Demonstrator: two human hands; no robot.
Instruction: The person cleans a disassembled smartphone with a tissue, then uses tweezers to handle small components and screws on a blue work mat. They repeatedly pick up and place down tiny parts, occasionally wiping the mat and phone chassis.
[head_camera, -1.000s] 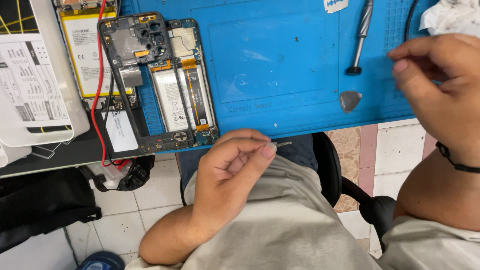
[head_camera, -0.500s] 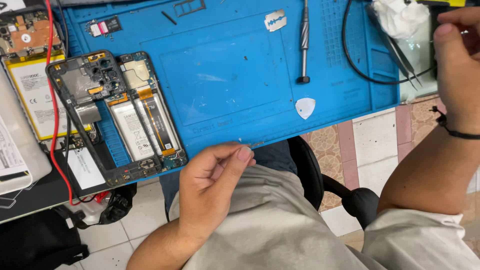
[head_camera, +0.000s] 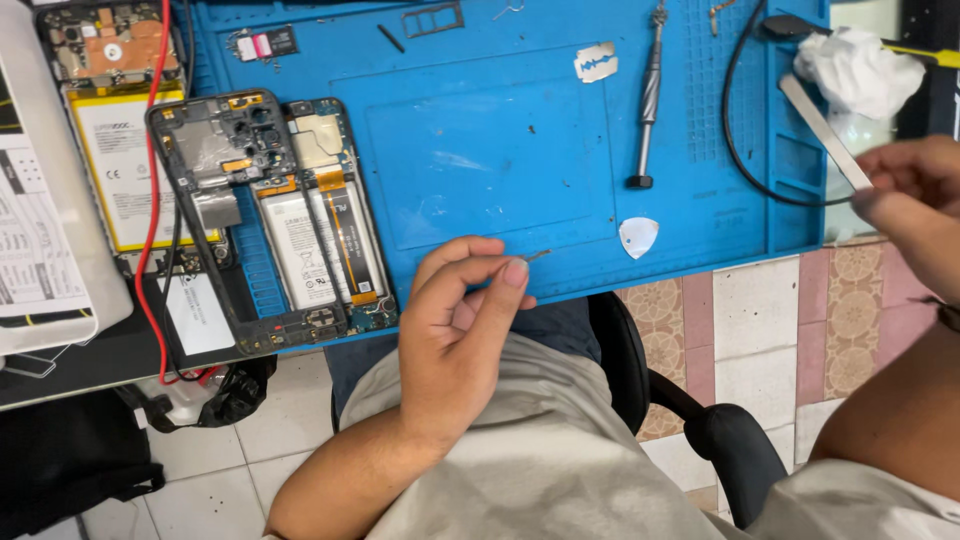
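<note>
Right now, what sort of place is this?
Most likely a phone repair bench: a blue repair mat carries an opened phone, a precision screwdriver and a pick. The left hand pinches a tiny part; the right hand holds tweezers.

The left hand (head_camera: 460, 320) curls with thumb and forefinger pinched, while the right hand (head_camera: 915, 215), partly cropped, seemingly pinches too.

Phone-repair workshop: blue repair mat (head_camera: 480, 150), opened phones (head_camera: 300, 220).
</note>
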